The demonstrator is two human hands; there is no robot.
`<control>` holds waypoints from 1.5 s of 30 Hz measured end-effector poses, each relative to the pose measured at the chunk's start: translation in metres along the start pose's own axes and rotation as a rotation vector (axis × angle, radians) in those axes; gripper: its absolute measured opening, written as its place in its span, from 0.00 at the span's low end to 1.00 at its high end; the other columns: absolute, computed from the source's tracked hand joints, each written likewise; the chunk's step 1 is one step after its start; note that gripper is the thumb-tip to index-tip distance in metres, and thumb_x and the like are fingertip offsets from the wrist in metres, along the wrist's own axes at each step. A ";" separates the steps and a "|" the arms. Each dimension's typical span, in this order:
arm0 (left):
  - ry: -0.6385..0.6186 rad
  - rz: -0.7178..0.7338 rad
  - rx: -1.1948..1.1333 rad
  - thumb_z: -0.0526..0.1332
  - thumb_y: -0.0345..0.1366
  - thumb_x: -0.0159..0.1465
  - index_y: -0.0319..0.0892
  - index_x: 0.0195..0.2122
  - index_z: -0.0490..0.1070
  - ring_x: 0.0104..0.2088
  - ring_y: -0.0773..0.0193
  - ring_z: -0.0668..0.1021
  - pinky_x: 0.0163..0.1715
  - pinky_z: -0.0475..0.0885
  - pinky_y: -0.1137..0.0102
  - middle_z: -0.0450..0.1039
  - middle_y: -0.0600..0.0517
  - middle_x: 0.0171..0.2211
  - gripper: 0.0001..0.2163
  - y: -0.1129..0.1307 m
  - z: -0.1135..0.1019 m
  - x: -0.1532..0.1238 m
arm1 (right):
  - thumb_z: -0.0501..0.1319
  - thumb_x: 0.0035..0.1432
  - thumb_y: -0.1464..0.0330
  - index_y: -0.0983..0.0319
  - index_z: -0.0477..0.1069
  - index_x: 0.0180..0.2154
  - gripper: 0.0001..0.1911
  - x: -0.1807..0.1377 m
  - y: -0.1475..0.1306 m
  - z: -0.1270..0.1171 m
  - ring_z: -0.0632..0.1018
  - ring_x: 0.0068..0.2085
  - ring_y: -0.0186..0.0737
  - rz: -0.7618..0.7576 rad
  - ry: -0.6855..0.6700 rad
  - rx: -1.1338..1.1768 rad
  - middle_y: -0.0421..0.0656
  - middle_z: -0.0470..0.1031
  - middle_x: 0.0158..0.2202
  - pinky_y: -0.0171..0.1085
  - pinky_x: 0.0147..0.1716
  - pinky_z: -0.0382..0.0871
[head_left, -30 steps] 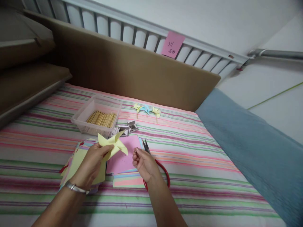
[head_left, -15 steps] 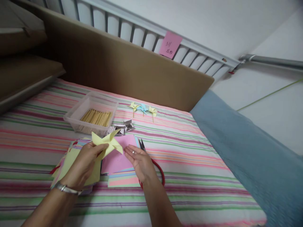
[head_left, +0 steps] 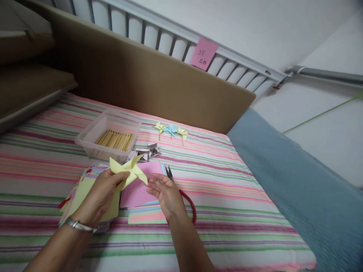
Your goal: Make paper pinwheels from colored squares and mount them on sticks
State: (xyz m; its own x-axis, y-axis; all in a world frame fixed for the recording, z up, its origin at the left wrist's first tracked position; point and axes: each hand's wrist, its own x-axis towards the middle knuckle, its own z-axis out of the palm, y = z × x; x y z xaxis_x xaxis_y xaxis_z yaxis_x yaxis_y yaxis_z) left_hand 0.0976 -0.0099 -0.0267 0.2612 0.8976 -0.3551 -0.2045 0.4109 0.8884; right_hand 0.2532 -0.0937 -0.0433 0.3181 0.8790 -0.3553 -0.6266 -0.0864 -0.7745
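Observation:
My left hand (head_left: 99,194) holds a yellow folded paper pinwheel (head_left: 127,170) just above a pink paper sheet (head_left: 138,190). My right hand (head_left: 167,194) is beside it. Its fingertips are drawn together close to the pinwheel's right tip. Whether something tiny sits between them is too small to tell. Red-handled scissors (head_left: 193,206) lie under and beside my right wrist, blades pointing away. A loose stack of coloured paper (head_left: 82,190) lies under my left hand.
A clear plastic tray (head_left: 85,138) of wooden sticks stands behind the papers, with two small open boxes (head_left: 149,152) next to it. Three finished pinwheels (head_left: 171,130) lie further back. A brown board (head_left: 155,87) borders the striped cloth, a blue blanket (head_left: 283,181) lies right.
My right hand opened flat half a second ago and has now drawn its fingers together near the pinwheel. My left hand keeps hold of the pinwheel. The view shifted slightly.

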 end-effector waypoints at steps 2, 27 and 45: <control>-0.010 0.001 0.002 0.69 0.33 0.44 0.37 0.22 0.74 0.22 0.68 0.69 0.21 0.62 0.75 0.72 0.54 0.20 0.06 0.002 0.001 -0.001 | 0.68 0.43 0.69 0.66 0.73 0.35 0.14 0.000 0.000 0.000 0.78 0.30 0.39 -0.014 0.005 -0.020 0.44 0.77 0.29 0.38 0.32 0.73; -0.004 -0.011 -0.020 0.68 0.32 0.44 0.37 0.26 0.75 0.25 0.67 0.72 0.26 0.65 0.75 0.75 0.53 0.24 0.08 0.005 -0.001 -0.003 | 0.65 0.41 0.72 0.65 0.70 0.31 0.10 -0.001 0.000 0.000 0.74 0.25 0.33 0.047 0.008 -0.043 0.40 0.73 0.23 0.35 0.27 0.70; 0.015 0.010 0.021 0.67 0.31 0.44 0.38 0.18 0.71 0.17 0.71 0.66 0.15 0.57 0.76 0.68 0.57 0.15 0.05 0.014 0.002 -0.007 | 0.58 0.50 0.64 0.64 0.70 0.31 0.09 0.006 0.007 -0.004 0.74 0.25 0.36 -0.131 0.135 -0.590 0.41 0.71 0.25 0.36 0.25 0.68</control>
State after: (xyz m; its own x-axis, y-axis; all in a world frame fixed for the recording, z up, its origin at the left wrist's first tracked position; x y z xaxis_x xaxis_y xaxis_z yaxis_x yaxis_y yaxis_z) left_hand 0.0943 -0.0108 -0.0107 0.2446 0.9042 -0.3502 -0.1873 0.3984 0.8979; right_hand 0.2535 -0.0912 -0.0534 0.4773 0.8358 -0.2713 -0.0892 -0.2610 -0.9612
